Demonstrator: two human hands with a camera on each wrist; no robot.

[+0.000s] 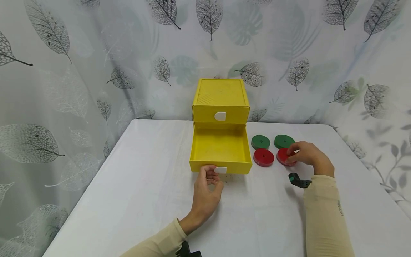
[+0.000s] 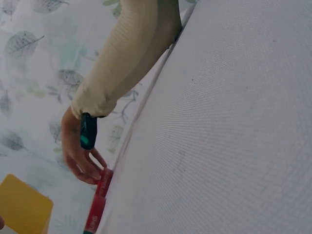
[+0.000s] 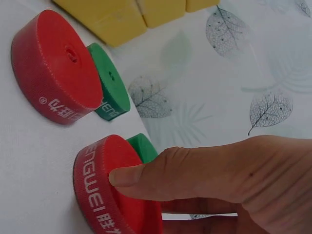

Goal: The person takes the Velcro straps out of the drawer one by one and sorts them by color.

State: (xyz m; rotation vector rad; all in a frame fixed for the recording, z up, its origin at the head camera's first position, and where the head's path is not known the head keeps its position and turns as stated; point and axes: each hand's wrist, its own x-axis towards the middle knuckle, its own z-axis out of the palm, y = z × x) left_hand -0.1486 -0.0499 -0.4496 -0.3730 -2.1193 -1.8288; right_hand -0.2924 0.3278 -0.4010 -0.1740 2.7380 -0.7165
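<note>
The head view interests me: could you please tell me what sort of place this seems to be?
Probably a staged tabletop recording set rather than a lived-in room. A leaf-printed fabric backdrop curtains off the surroundings, the white table carries only a yellow plastic two-drawer box and four red and green tape rolls.

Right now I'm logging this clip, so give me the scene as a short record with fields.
surface: white table
box: yellow two-drawer box, lower drawer pulled open, nothing visible inside
left hand: pinches the lower drawer's white handle
right hand: grips a red tape roll
other rolls: one red roll, two green rolls
</note>
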